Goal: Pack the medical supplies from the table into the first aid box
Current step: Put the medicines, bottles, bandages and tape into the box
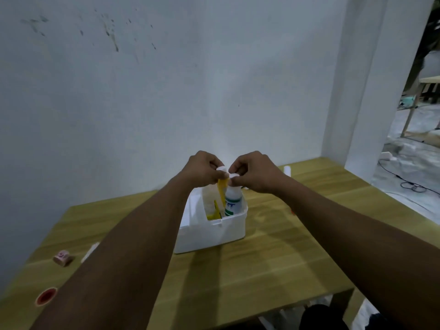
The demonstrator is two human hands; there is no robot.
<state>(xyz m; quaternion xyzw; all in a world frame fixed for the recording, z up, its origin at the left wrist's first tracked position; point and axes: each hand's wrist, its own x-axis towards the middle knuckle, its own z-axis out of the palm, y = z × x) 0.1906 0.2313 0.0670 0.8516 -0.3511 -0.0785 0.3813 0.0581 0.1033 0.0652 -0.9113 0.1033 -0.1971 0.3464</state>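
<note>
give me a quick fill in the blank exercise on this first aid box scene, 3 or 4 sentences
1. The first aid box on the wooden table is coloured ____.
2. The left hand holds a tube whose body is coloured ____.
3. The right hand has its grip on the cap of a white ____ standing in the box.
4. The red round item lies on the table to the ____ of the box.

Missing words: white; yellow; bottle; left

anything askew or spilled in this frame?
No spill. The yellow tube, held by the left hand, leans tilted in the first aid box beside the upright white bottle, not yet seated. Several items remain on the table.
</note>
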